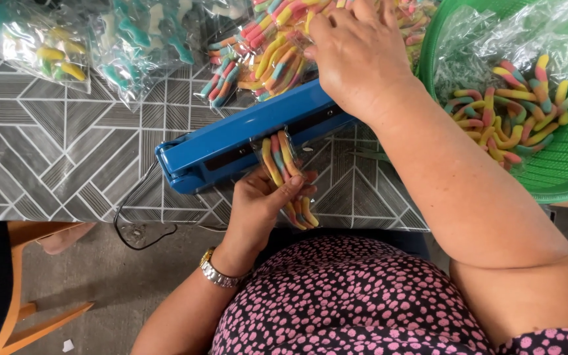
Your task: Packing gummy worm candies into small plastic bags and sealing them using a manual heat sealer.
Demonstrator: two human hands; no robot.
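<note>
Head cam: left hand (264, 204) fingers wrapped narrow round a small clear bag (288, 181) of striped gummy worms, bag top tucked into the jaw of the blue sealer (244, 135). Right hand (356, 56) at 12 o'clock, palm down w/ fingers curled, pressing the sealer bar's far end; can't tell if it grips. Sealed bags (258, 56) piled at 11–12, touching the right hand. Green basket (560, 171) at 2 o'clock w/ loose worms in plastic. Sealer sits on a grey patterned table (54, 138); black cord (142, 223) hangs off the near edge.
</note>
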